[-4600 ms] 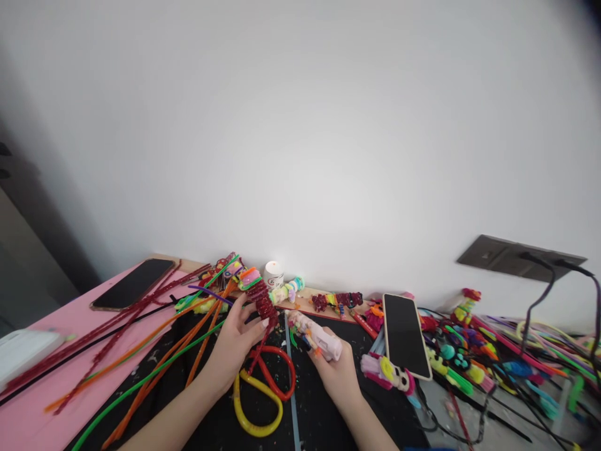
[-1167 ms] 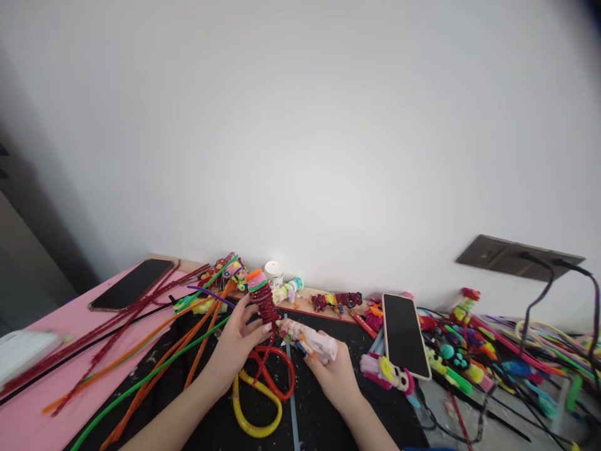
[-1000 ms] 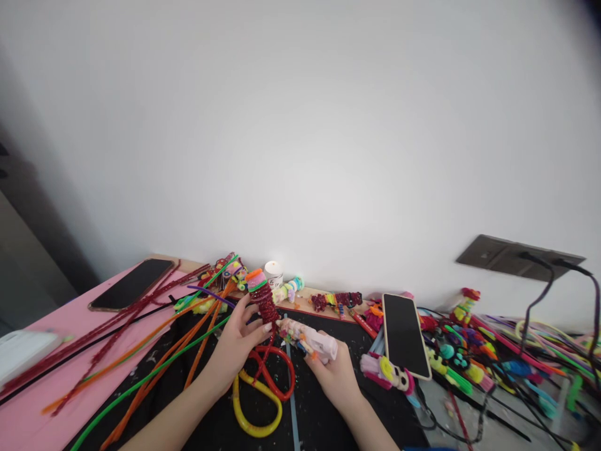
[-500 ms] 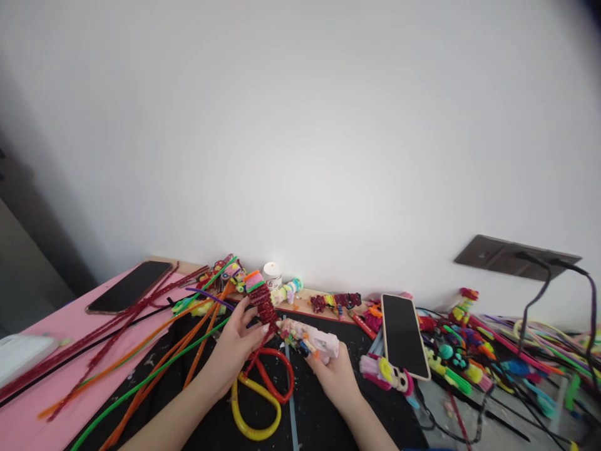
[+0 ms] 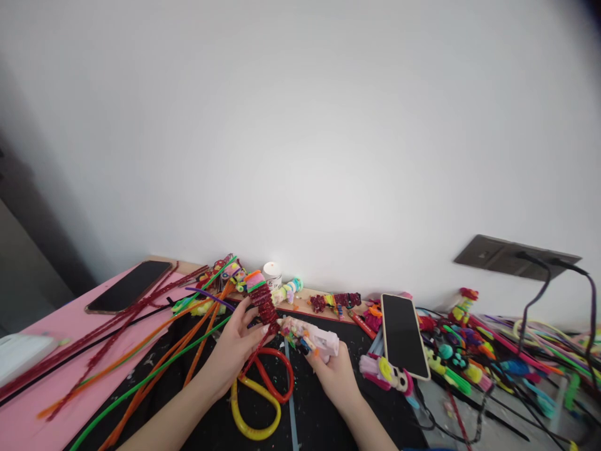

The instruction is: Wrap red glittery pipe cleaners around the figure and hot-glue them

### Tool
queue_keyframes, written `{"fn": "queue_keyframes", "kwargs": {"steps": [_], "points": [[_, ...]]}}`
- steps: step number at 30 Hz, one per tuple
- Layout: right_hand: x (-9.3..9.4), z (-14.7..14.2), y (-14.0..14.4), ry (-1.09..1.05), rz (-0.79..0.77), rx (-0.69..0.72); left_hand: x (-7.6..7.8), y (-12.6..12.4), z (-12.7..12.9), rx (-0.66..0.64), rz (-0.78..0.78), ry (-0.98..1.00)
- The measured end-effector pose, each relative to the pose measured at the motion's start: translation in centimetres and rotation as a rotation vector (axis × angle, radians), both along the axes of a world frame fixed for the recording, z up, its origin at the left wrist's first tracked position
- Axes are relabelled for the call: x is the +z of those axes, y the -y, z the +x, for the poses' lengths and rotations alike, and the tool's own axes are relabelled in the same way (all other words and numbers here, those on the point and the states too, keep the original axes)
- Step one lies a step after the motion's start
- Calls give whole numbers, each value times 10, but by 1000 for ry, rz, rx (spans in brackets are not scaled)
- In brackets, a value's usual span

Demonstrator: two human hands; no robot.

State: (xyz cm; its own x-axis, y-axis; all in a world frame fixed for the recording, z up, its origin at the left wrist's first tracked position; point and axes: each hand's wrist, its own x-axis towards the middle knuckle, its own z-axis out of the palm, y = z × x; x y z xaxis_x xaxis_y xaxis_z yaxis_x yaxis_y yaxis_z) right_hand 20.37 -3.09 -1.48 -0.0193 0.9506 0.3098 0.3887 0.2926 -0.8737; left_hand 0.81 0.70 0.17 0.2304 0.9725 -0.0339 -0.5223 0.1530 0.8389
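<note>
My left hand (image 5: 239,341) is closed around a dark red pipe-cleaner figure (image 5: 263,307), which has a pink, green and orange band at its top and leans to the left. In my right hand (image 5: 335,373) is a pale pink hot glue gun (image 5: 323,341), its front crusted with coloured fuzz and glue. The gun's nozzle touches or nearly touches the lower right side of the red figure; the exact contact is too small to make out. Below the hands, on the black mat (image 5: 211,413), lie scissors with one red and one yellow handle loop (image 5: 256,432).
Long pipe cleaners (image 5: 154,376) spread across the left over a pink sheet (image 5: 42,344). A dark phone (image 5: 131,288) lies there; another phone (image 5: 406,338) lies at right. Finished figures (image 5: 335,302) and a white cup (image 5: 272,274) line the wall. Cables run from a socket (image 5: 514,255).
Almost nothing differs. The glue gun's nozzle has shifted very slightly against the red figure, and both hands keep their hold.
</note>
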Motion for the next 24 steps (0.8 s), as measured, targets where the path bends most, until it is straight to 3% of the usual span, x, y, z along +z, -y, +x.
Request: {"fn": "queue_keyframes", "kwargs": {"steps": [14, 24], "points": [[2, 0, 1, 102, 41, -33, -5, -1, 0, 19, 0, -18], [4, 8, -1, 746, 128, -332, -8, -3, -2, 82, 91, -100]]}}
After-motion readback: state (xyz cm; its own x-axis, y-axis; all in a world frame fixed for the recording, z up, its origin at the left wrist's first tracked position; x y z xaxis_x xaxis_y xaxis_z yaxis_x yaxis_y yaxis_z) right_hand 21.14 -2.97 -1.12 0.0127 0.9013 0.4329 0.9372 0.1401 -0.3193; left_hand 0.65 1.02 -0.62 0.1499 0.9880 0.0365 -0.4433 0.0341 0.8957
